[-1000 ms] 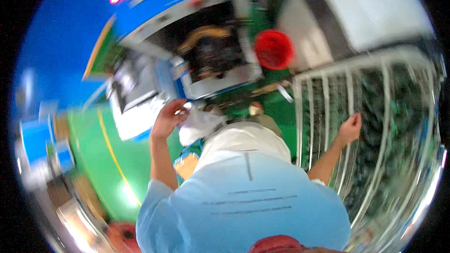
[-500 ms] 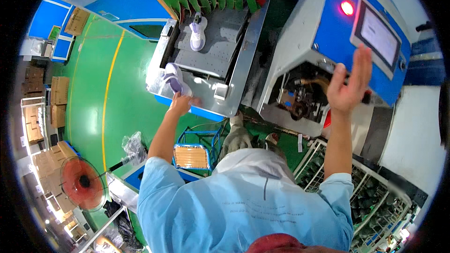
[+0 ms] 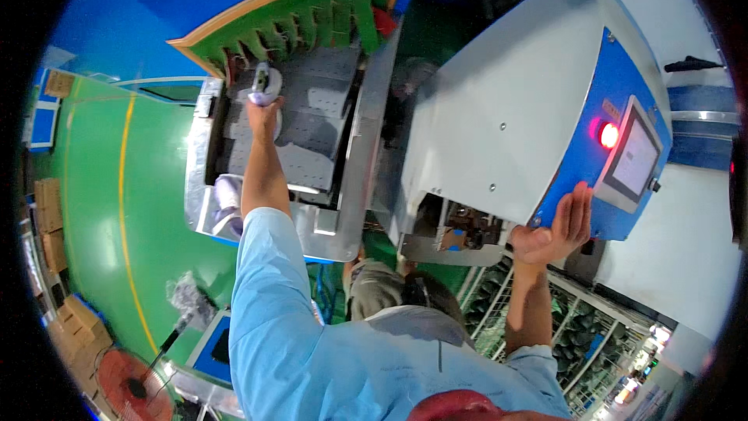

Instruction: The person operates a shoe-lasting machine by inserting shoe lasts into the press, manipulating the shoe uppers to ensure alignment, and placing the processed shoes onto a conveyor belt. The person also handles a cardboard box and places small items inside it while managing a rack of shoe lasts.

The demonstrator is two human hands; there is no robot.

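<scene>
My left arm reaches out over a dark perforated conveyor bed [image 3: 319, 113]. At its end, my left hand [image 3: 263, 113] is closed on the near end of a white shoe [image 3: 269, 83] with a dark opening, close to the green strip curtain [image 3: 308, 30]. A second shoe, white and pale purple [image 3: 227, 193], sits on the metal ledge at the near left, partly behind my forearm. My right hand [image 3: 552, 235], fingers stretched out and holding nothing, is against the lower blue front of a white and blue machine [image 3: 499, 125], below its screen [image 3: 633, 157].
A red lamp [image 3: 608, 135] glows beside the screen. The machine's open lower bay [image 3: 466, 228] shows metal parts. A wire rack [image 3: 576, 323] full of dark shoe-shaped pieces stands at the near right. An orange-red fan [image 3: 134, 383] stands at the lower left.
My left hand has left the shoe on the ledge and reached forward to the shoe on the conveyor. My right hand has come down against the machine's front. The view has shifted right.
</scene>
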